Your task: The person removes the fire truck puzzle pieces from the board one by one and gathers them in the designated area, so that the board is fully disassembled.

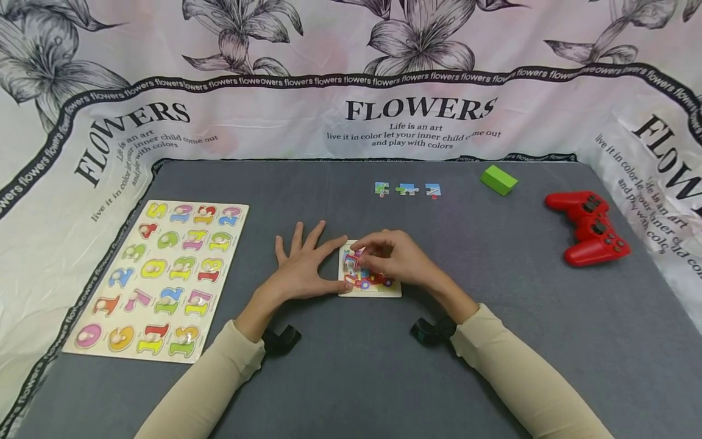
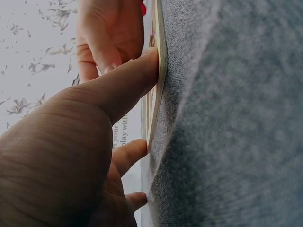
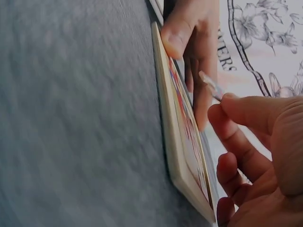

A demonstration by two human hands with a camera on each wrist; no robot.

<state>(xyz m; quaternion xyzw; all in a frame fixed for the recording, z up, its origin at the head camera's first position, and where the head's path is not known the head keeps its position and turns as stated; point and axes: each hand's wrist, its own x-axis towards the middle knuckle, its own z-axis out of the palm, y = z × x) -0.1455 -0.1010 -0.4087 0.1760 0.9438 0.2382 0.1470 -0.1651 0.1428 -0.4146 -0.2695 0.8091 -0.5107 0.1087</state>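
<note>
A small wooden jigsaw board [image 1: 378, 292] with a red vehicle picture lies on the grey table in front of me. My left hand [image 1: 300, 273] has its fingers spread at the board's left side. Its thumb presses the near left corner, and the index fingertip touches the far left edge. Above the picture, my right hand [image 1: 396, 258] pinches a small, thin puzzle piece [image 3: 211, 86] between thumb and index finger. The right wrist view has that piece raised off the board; its printed face cannot be made out. My right fingers hide part of the picture in the head view.
Three loose puzzle pieces [image 1: 407, 189] lie in a row beyond the board. A green block [image 1: 498, 180] and a red game controller [image 1: 589, 228] are at the right. On the left lies a large number puzzle board [image 1: 211, 292]. Behind hangs a flower-printed cloth [image 1: 274, 122].
</note>
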